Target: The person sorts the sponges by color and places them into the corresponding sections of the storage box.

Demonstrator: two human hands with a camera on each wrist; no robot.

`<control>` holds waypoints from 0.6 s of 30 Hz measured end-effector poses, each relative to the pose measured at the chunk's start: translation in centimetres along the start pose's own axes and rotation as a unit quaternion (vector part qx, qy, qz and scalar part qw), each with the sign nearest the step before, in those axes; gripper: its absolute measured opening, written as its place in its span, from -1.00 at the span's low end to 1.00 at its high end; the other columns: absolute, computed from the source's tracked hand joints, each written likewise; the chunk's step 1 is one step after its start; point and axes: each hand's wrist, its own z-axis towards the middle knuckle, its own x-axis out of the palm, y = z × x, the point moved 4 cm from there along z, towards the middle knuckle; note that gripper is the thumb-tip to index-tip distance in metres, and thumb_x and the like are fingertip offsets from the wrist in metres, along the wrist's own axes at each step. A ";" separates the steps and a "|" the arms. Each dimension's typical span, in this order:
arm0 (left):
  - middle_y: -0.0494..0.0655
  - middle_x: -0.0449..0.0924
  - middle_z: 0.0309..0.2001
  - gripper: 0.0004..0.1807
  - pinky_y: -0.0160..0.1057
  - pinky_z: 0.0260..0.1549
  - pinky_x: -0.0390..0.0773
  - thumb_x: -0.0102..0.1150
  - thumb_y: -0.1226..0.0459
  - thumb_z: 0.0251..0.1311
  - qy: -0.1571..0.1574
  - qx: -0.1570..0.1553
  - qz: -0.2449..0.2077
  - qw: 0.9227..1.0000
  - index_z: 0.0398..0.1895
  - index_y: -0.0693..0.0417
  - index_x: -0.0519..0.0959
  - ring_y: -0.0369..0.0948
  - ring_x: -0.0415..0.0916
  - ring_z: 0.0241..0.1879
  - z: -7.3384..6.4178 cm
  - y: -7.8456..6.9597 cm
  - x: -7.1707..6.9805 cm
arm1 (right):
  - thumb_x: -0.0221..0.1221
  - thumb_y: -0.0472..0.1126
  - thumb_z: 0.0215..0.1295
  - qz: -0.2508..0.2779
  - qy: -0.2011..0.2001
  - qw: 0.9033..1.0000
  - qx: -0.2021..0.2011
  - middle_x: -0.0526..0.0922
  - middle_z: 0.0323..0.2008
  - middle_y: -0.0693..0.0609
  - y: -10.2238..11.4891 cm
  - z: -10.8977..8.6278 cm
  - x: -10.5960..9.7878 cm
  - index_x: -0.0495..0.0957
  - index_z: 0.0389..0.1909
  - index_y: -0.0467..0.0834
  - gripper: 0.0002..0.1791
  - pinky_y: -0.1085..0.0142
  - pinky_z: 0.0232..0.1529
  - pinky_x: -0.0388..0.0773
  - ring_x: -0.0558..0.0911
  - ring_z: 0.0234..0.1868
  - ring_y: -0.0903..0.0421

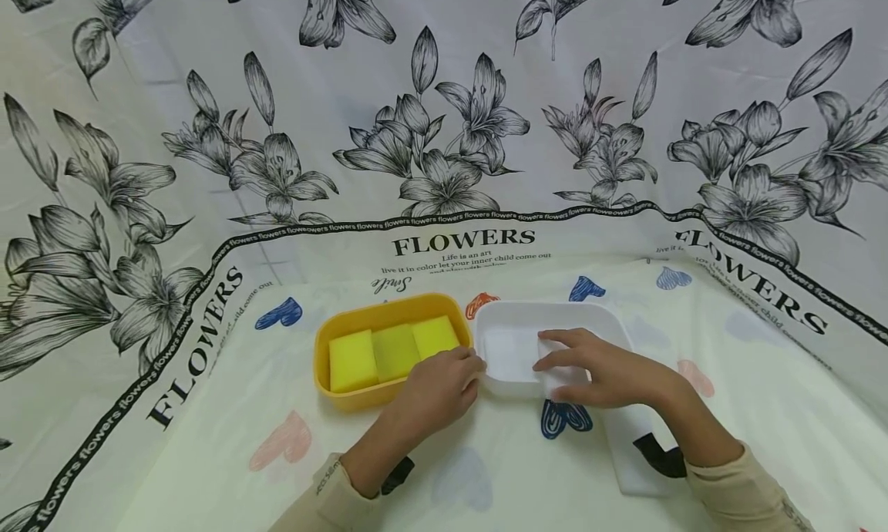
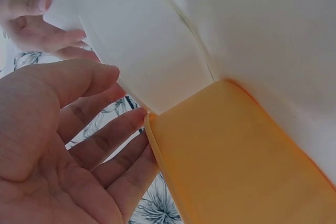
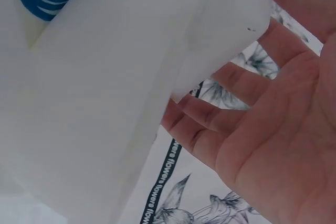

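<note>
A white rectangular container (image 1: 506,379) stands against the right side of a yellow container (image 1: 350,399). In the yellow one lie three yellow sponges (image 1: 352,360) in a row. Where the two containers meet, my left hand (image 1: 442,385) pinches the white container's rim between thumb and index finger, while its other fingers touch the yellow rim (image 2: 152,135). Over the right part of the white container, my right hand (image 1: 610,370) holds a white block (image 3: 226,30) between thumb and fingers. The block's lower end is hard to make out against the white container.
Under my right forearm lies a flat white piece (image 1: 638,470), partly hidden by the arm. A pale cloth with coloured hearts (image 1: 280,439) covers the table. Behind it hangs a flower-printed curtain (image 1: 444,131) that also runs along both sides.
</note>
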 end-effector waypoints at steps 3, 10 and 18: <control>-0.11 0.67 0.00 -0.71 -0.26 -0.06 0.62 0.31 0.23 0.29 0.005 -0.004 -0.001 1.000 0.06 -0.02 0.69 -0.17 0.59 -0.12 0.0 0.1 0.1 | 0.33 -0.05 0.29 0.003 0.007 1.000 0.003 0.38 0.37 -0.22 -0.3 0.5 -0.1 0.68 0.10 0.01 -0.64 -0.25 0.19 0.40 0.35 0.32 -0.27; -0.11 0.66 0.00 -0.72 -0.27 -0.06 0.62 0.32 0.22 0.29 0.008 -0.001 0.002 1.000 0.06 -0.04 0.68 -0.17 0.59 -0.13 0.0 0.1 0.2 | 0.36 -0.10 0.26 -0.007 0.025 0.999 0.027 0.37 0.38 -0.20 -1.5 2.1 -0.2 0.68 0.09 0.04 -0.64 -0.27 0.21 0.37 0.33 0.34 -0.29; -0.11 0.66 -0.01 -0.72 -0.26 -0.05 0.62 0.32 0.21 0.28 0.009 -0.002 0.003 1.000 0.05 -0.04 0.68 -0.17 0.58 -0.16 0.0 0.1 0.1 | 0.45 -0.12 0.16 -0.011 0.050 0.996 0.067 0.38 0.37 -0.18 -3.2 4.4 0.5 0.56 0.19 -0.01 -0.45 -0.19 0.26 0.37 0.35 0.33 -0.24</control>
